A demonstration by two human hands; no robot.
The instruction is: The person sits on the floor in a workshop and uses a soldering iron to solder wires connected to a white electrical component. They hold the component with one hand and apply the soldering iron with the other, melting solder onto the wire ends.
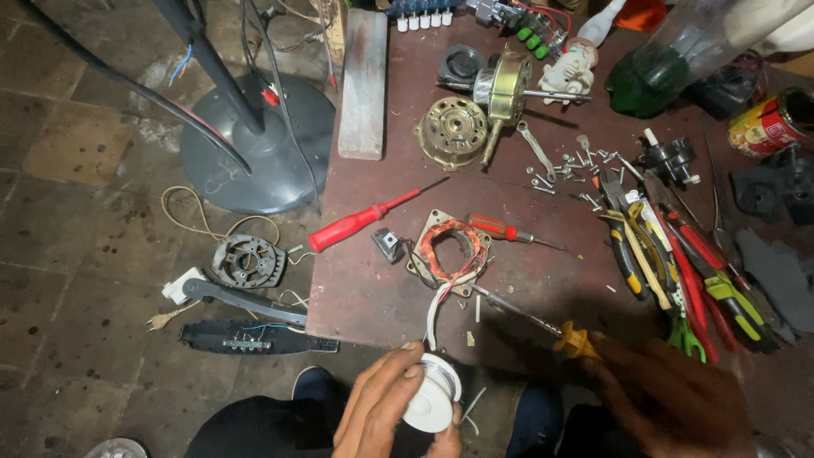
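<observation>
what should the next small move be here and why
Probably bring the soldering iron tip onto the white wires at the copper coil. The right hand holds it just short, and the left hand has the solder spool ready.

Red screwdriver [365, 220], pliers [632, 254], perhaps screws [585, 161]

- Left hand [386, 399]: bare, no glove, ring or watch showing.
- Right hand [670, 399]: bare too, in shadow, details hard to tell.
- Trousers [263, 428]: dark, over both knees.
- Shoe [315, 383]: dark, rounded toe.
</observation>
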